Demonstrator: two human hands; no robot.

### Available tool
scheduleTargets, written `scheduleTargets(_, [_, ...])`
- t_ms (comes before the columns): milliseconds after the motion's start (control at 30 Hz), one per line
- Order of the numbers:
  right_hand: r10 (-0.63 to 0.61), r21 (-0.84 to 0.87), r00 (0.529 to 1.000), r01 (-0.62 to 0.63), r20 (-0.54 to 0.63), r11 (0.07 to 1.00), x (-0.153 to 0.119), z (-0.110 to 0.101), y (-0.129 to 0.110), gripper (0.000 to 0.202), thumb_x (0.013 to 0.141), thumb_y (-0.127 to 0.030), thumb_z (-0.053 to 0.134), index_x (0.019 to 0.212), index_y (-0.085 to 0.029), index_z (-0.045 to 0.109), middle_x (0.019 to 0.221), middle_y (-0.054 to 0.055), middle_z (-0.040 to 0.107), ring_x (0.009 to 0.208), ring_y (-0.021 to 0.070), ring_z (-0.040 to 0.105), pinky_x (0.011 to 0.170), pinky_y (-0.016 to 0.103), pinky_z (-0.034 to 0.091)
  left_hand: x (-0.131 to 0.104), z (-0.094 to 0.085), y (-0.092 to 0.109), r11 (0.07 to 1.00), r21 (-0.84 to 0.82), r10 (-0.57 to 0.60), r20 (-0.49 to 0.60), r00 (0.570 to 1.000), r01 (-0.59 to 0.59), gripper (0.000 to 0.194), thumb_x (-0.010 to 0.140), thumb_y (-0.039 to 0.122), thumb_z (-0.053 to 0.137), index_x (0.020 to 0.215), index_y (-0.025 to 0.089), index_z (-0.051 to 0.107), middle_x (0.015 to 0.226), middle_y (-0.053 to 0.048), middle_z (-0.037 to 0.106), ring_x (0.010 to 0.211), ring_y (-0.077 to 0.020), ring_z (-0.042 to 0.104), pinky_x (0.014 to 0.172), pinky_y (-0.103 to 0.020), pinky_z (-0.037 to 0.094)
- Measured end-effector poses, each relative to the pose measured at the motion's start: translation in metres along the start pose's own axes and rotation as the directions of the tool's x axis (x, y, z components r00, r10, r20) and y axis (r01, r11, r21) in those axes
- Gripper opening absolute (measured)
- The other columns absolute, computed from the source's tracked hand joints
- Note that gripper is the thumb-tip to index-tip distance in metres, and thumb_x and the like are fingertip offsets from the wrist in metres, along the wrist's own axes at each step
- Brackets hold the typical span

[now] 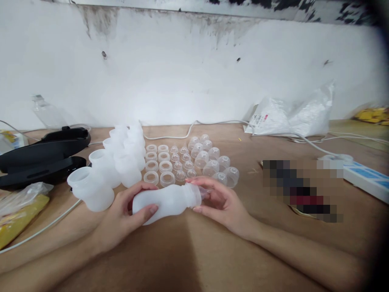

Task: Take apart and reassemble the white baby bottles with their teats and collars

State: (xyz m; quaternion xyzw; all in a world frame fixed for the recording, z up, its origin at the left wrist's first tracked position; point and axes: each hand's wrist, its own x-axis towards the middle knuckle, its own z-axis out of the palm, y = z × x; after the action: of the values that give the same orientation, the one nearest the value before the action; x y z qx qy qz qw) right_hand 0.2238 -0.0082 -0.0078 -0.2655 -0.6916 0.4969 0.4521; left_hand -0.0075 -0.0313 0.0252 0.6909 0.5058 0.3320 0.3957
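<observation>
A translucent white baby bottle (168,202) lies on its side in the air above the table, its neck to the right. My left hand (130,209) is wrapped round its base end. At the other end, my right hand (220,200) has its fingers closed round the collar ring (193,195), from which a clear teat (205,192) sticks out. Behind them stand rows of open bottles (91,188), then collar rings (167,178), clear teats (180,175) and clear dome caps (232,177).
Black moulded gear (42,156) and a yellow bag (24,211) lie at the left. A white plastic bag (291,115) rests by the wall, with a cable (191,130) running along it. A power strip (367,178) and a pixelated object (300,190) are at the right.
</observation>
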Motion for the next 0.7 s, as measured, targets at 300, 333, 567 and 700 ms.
scheduleTargets(300, [-0.063,0.01,0.996,0.063,0.055,0.998,0.0,-0.001,0.003,0.043,0.073,-0.007,0.059,0.107,-0.032,0.051,0.12,0.001,0.05,0.115,0.0146,0.043,0.085,0.028,0.045,0.005,-0.003,0.009,0.875,-0.261,-0.354,0.229,0.907,0.408,0.039,0.075,0.051,0.049,0.09,0.016,0.057,0.052,0.002,0.055,0.041,-0.0086,0.046,0.032,-0.014,0.026])
scheduleTargets(333, [-0.076,-0.003,0.995,0.077,0.062,0.997,0.0,-0.001,0.003,0.043,0.073,-0.007,0.058,0.107,-0.032,0.051,0.12,0.001,0.05,0.115,0.0147,0.043,0.086,0.029,0.045,0.005,-0.003,0.01,0.859,-0.283,-0.36,0.256,0.897,0.426,0.039,0.076,0.051,0.046,0.086,0.015,0.058,0.048,0.002,0.053,0.037,-0.0076,0.043,0.03,-0.013,0.024])
scheduleTargets(567, [-0.161,-0.164,0.979,0.181,0.125,0.97,-0.003,-0.001,-0.004,0.041,0.076,-0.004,0.051,0.109,-0.03,0.049,0.12,0.003,0.05,0.114,0.0157,0.045,0.094,0.035,0.039,0.007,-0.006,0.016,0.734,-0.288,-0.465,0.445,0.765,0.614,0.05,0.08,0.055,0.032,0.078,0.012,0.059,0.038,0.001,0.05,0.027,-0.0045,0.031,0.026,-0.013,0.019])
scheduleTargets(700, [-0.054,-0.132,0.995,0.065,0.083,0.989,-0.002,0.001,-0.006,0.042,0.073,-0.01,0.059,0.109,-0.029,0.047,0.115,0.004,0.052,0.107,0.0165,0.05,0.086,0.032,0.045,0.003,-0.004,0.015,0.87,-0.26,-0.345,0.286,0.894,0.419,0.039,0.079,0.051,0.041,0.087,0.017,0.057,0.051,0.002,0.053,0.04,-0.008,0.044,0.031,-0.014,0.03])
